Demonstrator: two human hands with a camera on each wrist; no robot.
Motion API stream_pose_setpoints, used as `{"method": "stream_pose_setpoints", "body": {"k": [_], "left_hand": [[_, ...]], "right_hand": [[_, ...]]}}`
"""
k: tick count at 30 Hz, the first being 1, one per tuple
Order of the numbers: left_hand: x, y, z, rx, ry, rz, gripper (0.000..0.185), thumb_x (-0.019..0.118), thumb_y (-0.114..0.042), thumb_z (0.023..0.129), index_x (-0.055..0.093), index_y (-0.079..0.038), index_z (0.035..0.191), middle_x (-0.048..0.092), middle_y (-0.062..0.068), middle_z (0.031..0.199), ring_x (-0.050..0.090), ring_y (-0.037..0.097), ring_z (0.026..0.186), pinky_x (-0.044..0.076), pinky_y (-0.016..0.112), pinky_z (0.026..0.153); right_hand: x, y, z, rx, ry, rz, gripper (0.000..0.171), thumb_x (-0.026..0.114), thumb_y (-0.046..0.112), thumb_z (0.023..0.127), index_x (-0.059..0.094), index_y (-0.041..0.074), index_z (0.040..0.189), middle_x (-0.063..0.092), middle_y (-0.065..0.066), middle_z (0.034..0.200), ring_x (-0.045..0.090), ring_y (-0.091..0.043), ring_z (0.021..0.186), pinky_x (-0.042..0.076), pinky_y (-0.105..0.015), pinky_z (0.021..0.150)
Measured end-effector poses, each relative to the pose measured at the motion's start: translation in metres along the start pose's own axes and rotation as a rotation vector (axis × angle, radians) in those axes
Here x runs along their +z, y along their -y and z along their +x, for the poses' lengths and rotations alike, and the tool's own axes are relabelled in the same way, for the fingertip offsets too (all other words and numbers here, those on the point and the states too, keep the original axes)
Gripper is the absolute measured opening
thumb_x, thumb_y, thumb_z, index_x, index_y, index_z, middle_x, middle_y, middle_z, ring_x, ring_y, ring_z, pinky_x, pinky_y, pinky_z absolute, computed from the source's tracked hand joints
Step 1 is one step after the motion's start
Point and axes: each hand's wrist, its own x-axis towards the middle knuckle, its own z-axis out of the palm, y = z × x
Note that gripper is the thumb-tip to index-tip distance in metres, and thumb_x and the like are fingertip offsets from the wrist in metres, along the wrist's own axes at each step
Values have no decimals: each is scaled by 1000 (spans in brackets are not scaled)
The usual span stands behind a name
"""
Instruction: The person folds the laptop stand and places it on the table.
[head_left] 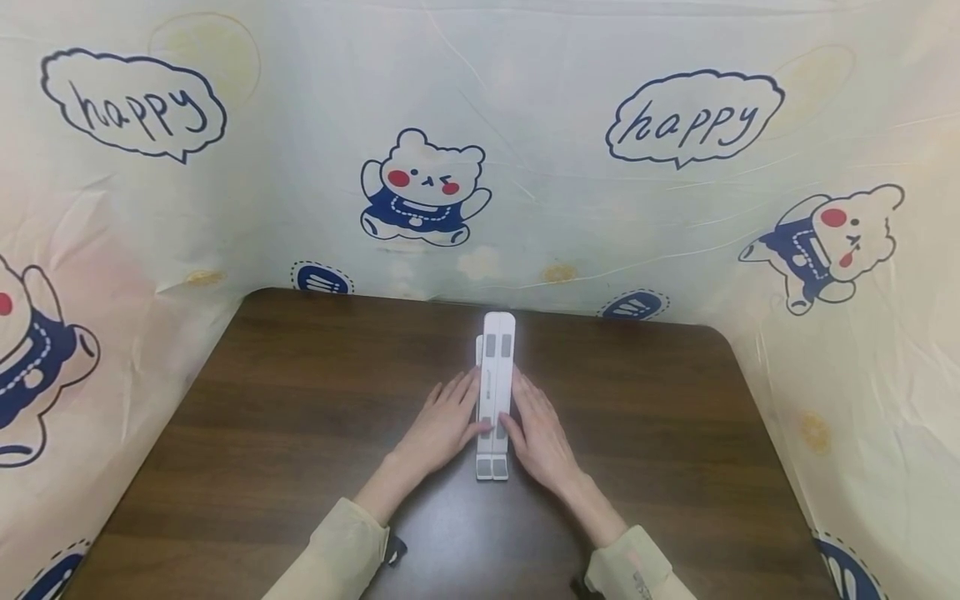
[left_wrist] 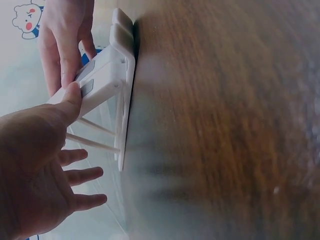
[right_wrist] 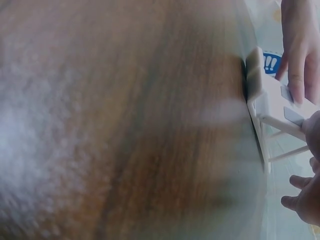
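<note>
The stand (head_left: 495, 392) lies mid-counter (head_left: 300, 433), the left hand (head_left: 442, 421) on its left, the right hand (head_left: 542, 437) on its right.

Even, soft light in the head view, edges bowed; both wrist views blurred, with pale glare.

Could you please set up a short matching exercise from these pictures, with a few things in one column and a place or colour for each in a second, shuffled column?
Things:
1. white folding stand
2. left hand
3. right hand
4. table

Places or colours:
A. dark brown wood grain
B. lies along the table's middle, between the two hands
C. flat against the stand's left side, thumb on its top
D. flat against the stand's right side, thumb on its top

Pairs: 1-B, 2-C, 3-D, 4-A
</note>
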Motion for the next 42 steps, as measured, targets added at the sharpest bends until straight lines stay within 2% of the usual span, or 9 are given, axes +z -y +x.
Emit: {"method": "stream_pose_setpoints", "body": {"k": [4,8,12,19,25,31,36,42], "left_hand": [[0,0,-2,-11,-7,5,88,60,-53,110,24,-5,175,30,21,181,37,45,165,32,69,134],[1,1,-7,-25,-8,15,92,59,-55,110,18,-7,176,26,20,182,36,45,165,32,68,134],[2,2,-14,-38,-23,5,97,66,-53,108,15,-8,177,24,21,183,36,45,166,32,69,134],[6,3,-30,-58,13,49,117,74,-67,97,14,-7,177,19,18,185,28,42,169,28,67,137],[10,4,-41,-64,8,71,125,74,-78,90,18,-8,177,22,19,184,30,43,169,28,68,136],[13,4,-43,-42,11,100,126,69,-84,89,22,-5,175,21,21,184,29,40,170,26,64,138],[15,1,-41,-35,18,108,127,71,-84,88,24,-3,174,21,21,183,28,38,171,26,62,139],[15,0,-40,-31,30,103,128,71,-84,88,24,-2,174,22,22,183,27,38,171,25,62,139]], "right_hand": [[-2,-1,2,-23,2,-6,78,63,23,112,20,12,177,32,-13,182,39,-42,165,33,-67,134],[-8,-4,6,-46,-5,-15,79,64,23,112,21,10,176,31,-14,182,38,-42,165,33,-68,133],[-21,-6,15,-52,-18,-32,78,64,21,111,22,8,176,30,-14,182,37,-41,166,33,-67,134],[-58,-3,50,-105,-45,-75,75,63,23,112,24,6,175,30,-14,182,33,-36,169,26,-58,139],[-82,-2,74,-142,1,-92,72,62,25,113,28,10,175,30,-12,183,31,-34,170,25,-56,141],[-85,-2,79,-135,31,-76,69,63,25,113,34,11,173,35,-12,181,34,-35,169,28,-56,140],[-84,2,82,-137,40,-58,68,65,24,112,36,11,172,40,-14,178,39,-38,166,34,-60,136],[-84,3,88,-146,52,-38,70,66,27,111,36,13,173,40,-14,178,38,-39,166,32,-59,137]]}}
